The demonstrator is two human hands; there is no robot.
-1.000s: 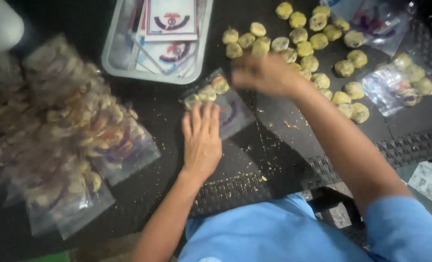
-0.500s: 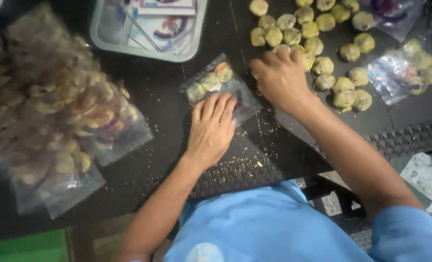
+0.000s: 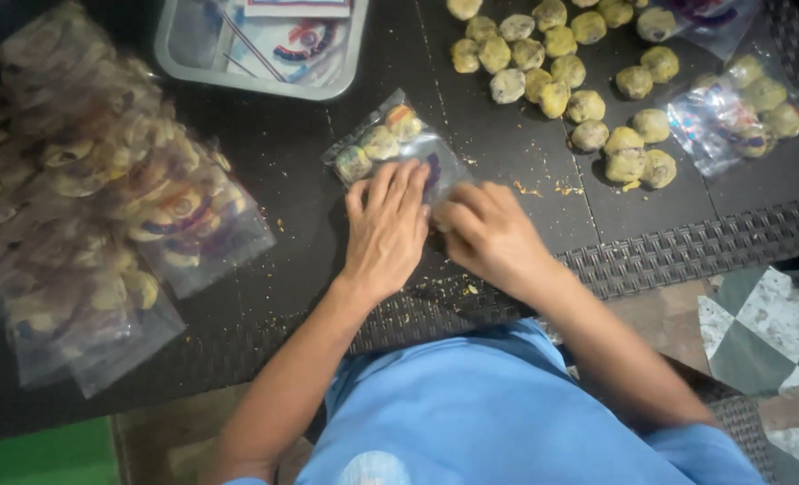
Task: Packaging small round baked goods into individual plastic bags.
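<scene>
A small clear plastic bag [image 3: 390, 142] with three round yellowish cookies in it lies on the black table [image 3: 300, 198]. My left hand [image 3: 386, 229] lies flat on the near part of the bag, fingers together. My right hand [image 3: 489, 235] is beside it, fingers curled at the bag's near right edge. Whether it grips the bag or only touches it is hidden. Loose cookies [image 3: 561, 72] lie in a cluster beyond my right hand.
A heap of filled clear bags [image 3: 85, 216] covers the left side. A metal tray [image 3: 264, 45] with printed labels stands at the back. Another filled bag [image 3: 741, 112] lies at far right. The woven table edge [image 3: 687, 251] and tiled floor [image 3: 768, 332] are near right.
My right hand has come back from the loose cookies to the bag's near edge, next to my left hand, which stayed on the bag.
</scene>
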